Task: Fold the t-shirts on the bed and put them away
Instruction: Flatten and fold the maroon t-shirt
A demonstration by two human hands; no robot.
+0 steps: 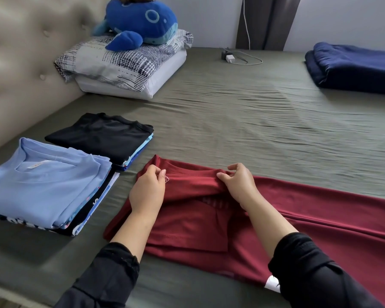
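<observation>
Two folded stacks sit at the near left of the bed point(231, 112): a light blue t-shirt point(42, 185) tops the nearer stack and a black t-shirt point(102, 136) tops the farther one. The maroon t-shirt point(209, 218) lies just right of them, spread toward the right edge and partly folded.

Going left to right, the first risk is crowding. The maroon cloth's left corner lies just beside the black stack, so a wide sweep of the fold could nudge that stack askew. The left hand point(148, 192) pinches the far left part of the shirt with curled fingers and thumb. The right hand point(239, 185) also grips a bunched ridge of cloth between thumb and fingers. If one hand lifts ahead of the other, the fold line would likely skew and the doubled layer underneath could slide out. The long loose part trailing right may drag and wrinkle when pulled over.

Hidden things follow the same order. The lower garments in both stacks show only as thin edges, so their number is unclear. Print on the maroon shirt is tucked under a fold and unreadable. Its right end runs out of view, and the right sleeve point(320, 274) covers its near edge, where a white tag peeks out. Where the shirts will go is not shown.
</observation>
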